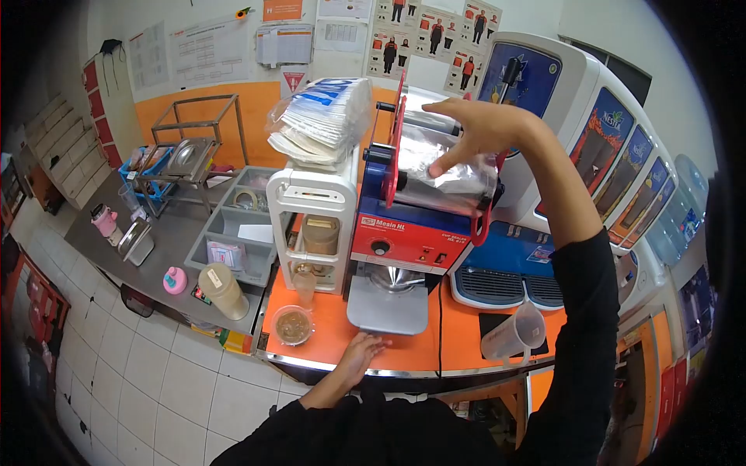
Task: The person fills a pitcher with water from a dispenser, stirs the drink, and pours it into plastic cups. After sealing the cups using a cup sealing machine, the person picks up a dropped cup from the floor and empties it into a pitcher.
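A red and blue cup sealer (416,241) stands on the orange counter, with a roll of clear film (435,159) on its top. My right hand (486,132) is over the film roll, thumb and fingers spread, the thumb at the film. Below the machine's grey tray (387,304), my left hand (363,356) is at the counter's front edge, palm partly turned up, fingers apart and holding nothing. A clear cup with a brown drink (294,325) sits left of the tray. Behind it stands an empty-looking clear cup (304,283).
A white dispenser rack (315,194) bears a bag of paper packets (326,116). At the right are a clear measuring jug (514,335) and a drinks dispenser (622,155). The grey side table (167,260) holds a divided tray (260,225), bottles and a tan-filled jar (223,291).
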A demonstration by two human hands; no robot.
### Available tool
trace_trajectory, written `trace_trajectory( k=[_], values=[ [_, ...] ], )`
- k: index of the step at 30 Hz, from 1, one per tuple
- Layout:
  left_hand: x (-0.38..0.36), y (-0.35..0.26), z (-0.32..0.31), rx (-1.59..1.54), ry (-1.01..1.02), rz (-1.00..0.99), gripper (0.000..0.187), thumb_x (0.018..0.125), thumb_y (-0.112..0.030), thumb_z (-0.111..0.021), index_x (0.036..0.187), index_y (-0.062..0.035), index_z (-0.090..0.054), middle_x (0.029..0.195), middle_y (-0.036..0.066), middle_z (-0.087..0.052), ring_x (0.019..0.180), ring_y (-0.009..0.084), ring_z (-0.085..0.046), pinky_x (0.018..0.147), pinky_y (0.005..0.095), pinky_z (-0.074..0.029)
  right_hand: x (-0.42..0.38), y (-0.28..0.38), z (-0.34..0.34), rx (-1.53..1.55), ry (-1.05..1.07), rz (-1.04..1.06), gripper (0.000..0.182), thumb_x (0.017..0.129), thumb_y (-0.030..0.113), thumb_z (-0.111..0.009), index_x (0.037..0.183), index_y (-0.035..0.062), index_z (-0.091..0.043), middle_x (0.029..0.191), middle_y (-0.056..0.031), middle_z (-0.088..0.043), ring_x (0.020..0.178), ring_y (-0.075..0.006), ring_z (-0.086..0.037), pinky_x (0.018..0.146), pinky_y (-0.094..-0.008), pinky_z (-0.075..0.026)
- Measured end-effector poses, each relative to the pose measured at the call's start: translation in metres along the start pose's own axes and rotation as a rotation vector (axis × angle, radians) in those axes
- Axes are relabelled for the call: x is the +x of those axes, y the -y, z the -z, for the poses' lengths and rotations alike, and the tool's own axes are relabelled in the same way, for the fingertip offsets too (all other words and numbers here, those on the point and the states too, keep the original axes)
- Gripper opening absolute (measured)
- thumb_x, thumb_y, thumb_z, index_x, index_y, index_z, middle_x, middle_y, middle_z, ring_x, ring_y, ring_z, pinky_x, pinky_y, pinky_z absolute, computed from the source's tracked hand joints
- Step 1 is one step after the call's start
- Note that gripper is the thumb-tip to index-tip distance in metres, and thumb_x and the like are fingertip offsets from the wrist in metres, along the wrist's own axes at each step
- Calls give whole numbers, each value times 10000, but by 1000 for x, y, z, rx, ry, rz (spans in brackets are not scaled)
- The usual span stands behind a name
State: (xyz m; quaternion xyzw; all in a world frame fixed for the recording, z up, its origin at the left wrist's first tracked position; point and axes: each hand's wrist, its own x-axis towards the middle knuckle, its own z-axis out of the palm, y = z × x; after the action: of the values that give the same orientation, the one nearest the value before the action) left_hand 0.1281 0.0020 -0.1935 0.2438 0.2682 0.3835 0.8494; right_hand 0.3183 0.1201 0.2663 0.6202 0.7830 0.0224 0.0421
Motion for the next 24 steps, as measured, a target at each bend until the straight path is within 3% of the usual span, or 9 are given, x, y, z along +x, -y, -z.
trace_trajectory(
  k=[4,5,8,9,12,13,18,23,24],
  values=[
    [-31,14,6,55,7,83,199,945,-56,-550,1119,40,-573,1063,139,-638,1040,242,-637,976,368,-470,-2,18,-17,-20,15,107,1171,606,604,-858,1444,-55,-373,1362,-289,-512,1279,-384,-504,1079,-383,-405],
    [-35,22,16,66,33,109,200,946,-58,-553,1107,55,-588,1047,147,-649,1027,242,-642,977,368,-473,-13,30,-23,69,64,-10,1109,595,459,-905,1420,-53,-370,1278,-278,-552,1209,-380,-546,1047,-391,-426],
    [-38,24,28,93,81,89,202,952,-67,-558,1065,89,-618,1010,168,-673,1009,240,-650,967,368,-492,-35,43,-89,-157,-613,157,1046,593,245,-909,1430,-17,-340,1365,-239,-479,1265,-399,-481,1068,-443,-396],
    [-37,24,34,116,104,82,203,954,-66,-555,1069,90,-616,1019,170,-673,1011,239,-650,965,369,-496,-47,57,-98,-186,-698,130,1052,591,248,-908,1440,3,-336,1396,-231,-452,1281,-406,-459,1077,-460,-384],
    [-31,22,45,160,202,68,243,940,-81,-591,1132,68,-600,1074,150,-663,1012,246,-651,953,365,-504,-93,80,-95,-197,-478,96,966,629,178,-873,1444,35,-373,1410,-197,-460,1282,-374,-469,1081,-448,-392],
    [-26,23,46,313,137,-55,292,917,-118,-631,1151,52,-595,1084,148,-657,1018,262,-644,950,379,-500,-102,82,-87,-179,-373,103,949,636,162,-865,1444,40,-382,1416,-189,-460,1288,-365,-468,1084,-443,-394],
    [3,8,37,1006,-179,-580,578,753,-280,-820,1206,-16,-579,1090,152,-621,1045,344,-595,925,475,-472,-70,65,-53,-248,-686,43,883,609,90,-858,1383,12,-440,1358,-206,-494,1267,-373,-479,1062,-429,-414],
    [23,-35,-7,1206,41,-976,641,676,-310,-865,1186,-37,-589,1076,164,-607,1052,350,-574,875,506,-459,-34,51,-95,-129,-668,37,945,584,58,-862,1407,22,-400,1397,-207,-460,1281,-388,-461,1083,-463,-383],
    [28,-37,-11,1226,62,-1006,641,674,-309,-866,1184,-36,-589,1075,163,-607,1050,348,-575,873,504,-459,-36,57,-107,-192,-717,-30,1075,549,91,-888,1472,68,-335,1461,-181,-412,1331,-383,-425,1107,-459,-359]
  ],
)
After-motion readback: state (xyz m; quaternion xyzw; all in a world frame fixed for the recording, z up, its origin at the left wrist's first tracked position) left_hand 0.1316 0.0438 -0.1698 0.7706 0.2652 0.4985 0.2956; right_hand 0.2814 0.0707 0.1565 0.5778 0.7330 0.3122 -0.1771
